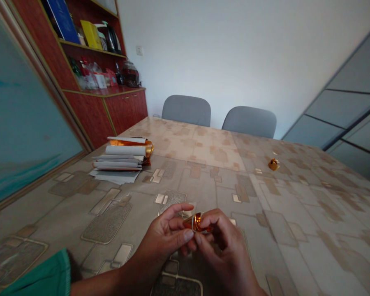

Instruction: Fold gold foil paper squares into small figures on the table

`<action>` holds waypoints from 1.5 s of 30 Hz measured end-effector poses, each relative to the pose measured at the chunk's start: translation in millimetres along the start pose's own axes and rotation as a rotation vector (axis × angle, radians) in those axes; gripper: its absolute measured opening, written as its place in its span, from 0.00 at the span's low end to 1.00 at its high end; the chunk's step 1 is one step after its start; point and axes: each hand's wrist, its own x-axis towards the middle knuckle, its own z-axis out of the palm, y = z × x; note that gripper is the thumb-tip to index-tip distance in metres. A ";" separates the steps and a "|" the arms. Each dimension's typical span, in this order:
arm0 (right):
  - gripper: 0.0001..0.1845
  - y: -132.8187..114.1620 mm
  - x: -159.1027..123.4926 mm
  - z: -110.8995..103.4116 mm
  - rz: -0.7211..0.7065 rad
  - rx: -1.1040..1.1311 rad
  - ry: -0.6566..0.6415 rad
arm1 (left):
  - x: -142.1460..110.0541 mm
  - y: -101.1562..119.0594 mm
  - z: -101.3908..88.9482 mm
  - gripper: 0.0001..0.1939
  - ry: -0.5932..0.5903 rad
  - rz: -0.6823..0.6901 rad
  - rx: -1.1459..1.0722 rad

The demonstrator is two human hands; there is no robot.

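Orange foil twist (197, 223) pinched up just over the table (296, 246), left hand (163, 234) and right hand (222, 242) both gripping it by the fingertips. Past the table's far corner, a glass jar (130, 74) of dark stuff sits on a wooden cabinet (126, 111).

A single camera worn on the person's head looks forward and down from just behind the near edge of a beige patterned desk (280, 230). It sits close above the left grip (163, 234), the right grip (225, 246) and a crumpled orange foil piece (197, 223), and faces across the desk toward two grey upholstered chairs (186, 110) and a white wall (234, 53).
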 end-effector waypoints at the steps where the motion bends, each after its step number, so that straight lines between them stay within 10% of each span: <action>1: 0.05 0.5 -0.4 0.8 -0.013 0.009 -0.003 | 0.1 -0.1 -0.5 0.28 -0.019 -0.007 0.001; 12: 0.10 -0.8 -0.7 -3.7 0.077 -0.088 0.085 | 2.1 -0.2 -3.6 0.20 -0.024 0.019 -0.020; 21: 0.10 -5.4 -1.6 -6.6 -0.240 -0.377 0.110 | 0.2 0.3 -6.1 0.16 -0.080 0.074 0.090; 45: 0.12 -13.0 -3.0 -14.2 -0.374 -0.307 -0.096 | 0.1 -2.4 -3.5 0.17 -0.096 -0.026 -0.134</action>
